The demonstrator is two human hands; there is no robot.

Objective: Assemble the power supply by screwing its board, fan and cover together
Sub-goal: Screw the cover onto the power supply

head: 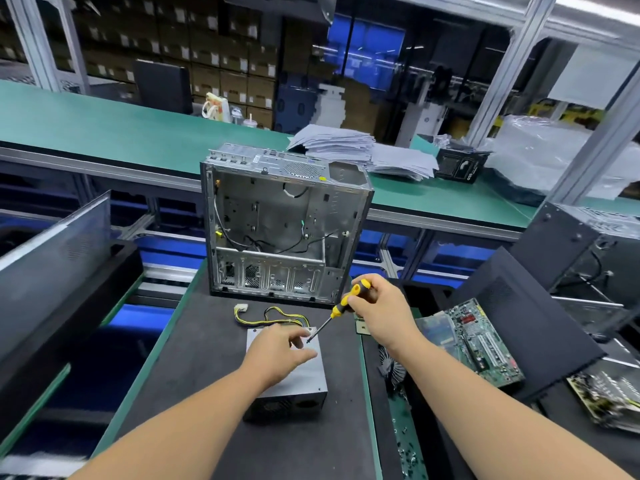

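**Screwdriver tip at the power supply's cover**

While we look down, the open computer case [287, 223] stands largest, upright at centre frame on the dark mat [207, 427]. Below it, at lower centre, lies the grey power supply [298, 382], its yellow and black cable bundle [277, 315] trailing toward the case. Our left hand [277, 355] rests on its cover, fingers loosely bent, holding nothing. Our right hand [377, 313] grips the yellow-and-black screwdriver [343, 306], tilted, its tip at the cover's upper right corner. Circuit boards [481, 341] lie at right.

no legible text, black box [459, 167] print too blurred
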